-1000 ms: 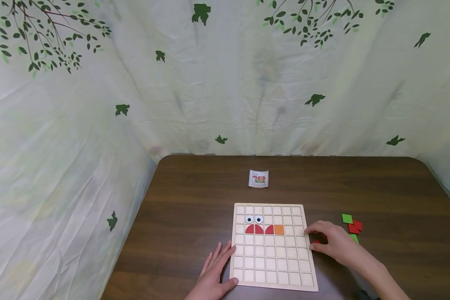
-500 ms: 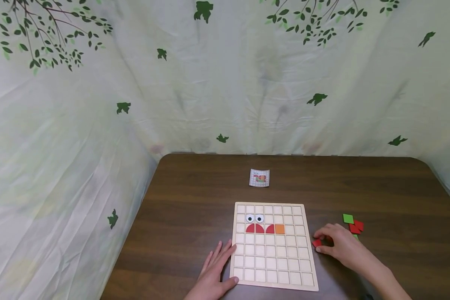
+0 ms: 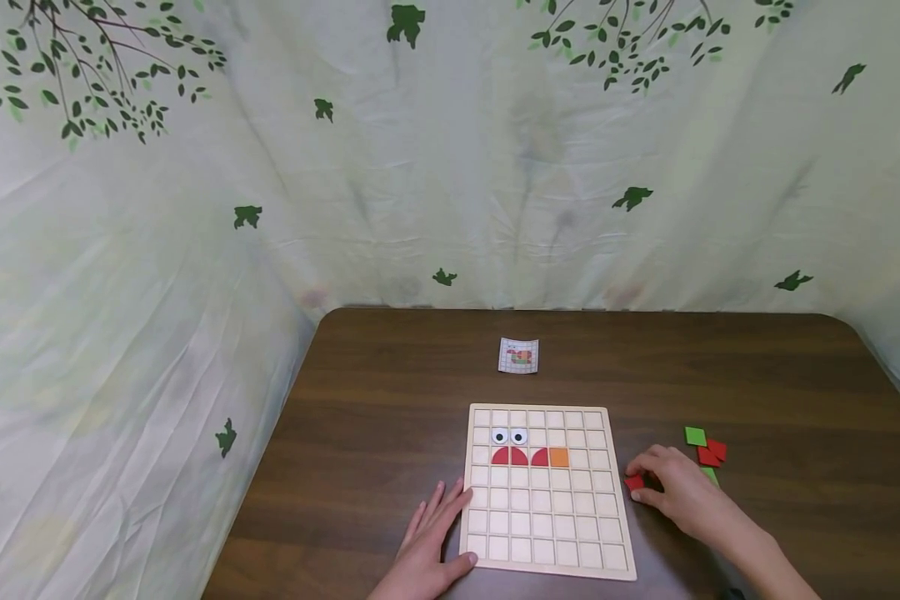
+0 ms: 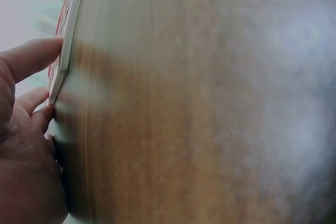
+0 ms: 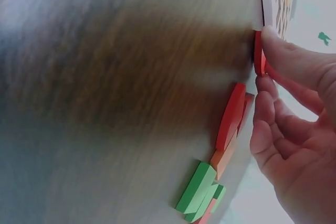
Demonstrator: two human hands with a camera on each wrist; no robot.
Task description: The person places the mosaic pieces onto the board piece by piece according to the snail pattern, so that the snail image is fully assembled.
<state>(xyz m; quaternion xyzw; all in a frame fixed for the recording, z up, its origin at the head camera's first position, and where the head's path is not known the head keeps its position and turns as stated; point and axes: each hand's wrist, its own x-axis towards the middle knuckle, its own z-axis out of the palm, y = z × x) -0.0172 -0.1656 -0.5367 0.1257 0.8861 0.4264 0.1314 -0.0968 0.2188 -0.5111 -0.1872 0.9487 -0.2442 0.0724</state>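
Observation:
A pale wooden grid board (image 3: 528,527) lies in front of me in the head view. In its upper cells sit two eye tiles (image 3: 518,437), three red rounded tiles (image 3: 519,457) and an orange square tile (image 3: 558,457). My left hand (image 3: 430,547) rests at the board's lower left edge, fingers extended, with the thumb at the corner. Just off the right edge, my right hand (image 3: 682,493) pinches a red tile (image 3: 634,482) between thumb and fingers. The right wrist view shows this red tile (image 5: 258,53) at the table surface, partly covered by the thumb.
Loose green tiles (image 3: 695,437) and red tiles (image 3: 712,452) lie beyond my right hand; an orange tile (image 5: 224,157) shows among them in the right wrist view. Behind the board is a small printed card (image 3: 518,356). A leaf-patterned curtain (image 3: 450,167) hangs past the brown table (image 3: 390,375).
My right hand has moved from the board's right edge slightly rightward, onto the red tile on the table. My left hand stays at the board's left edge.

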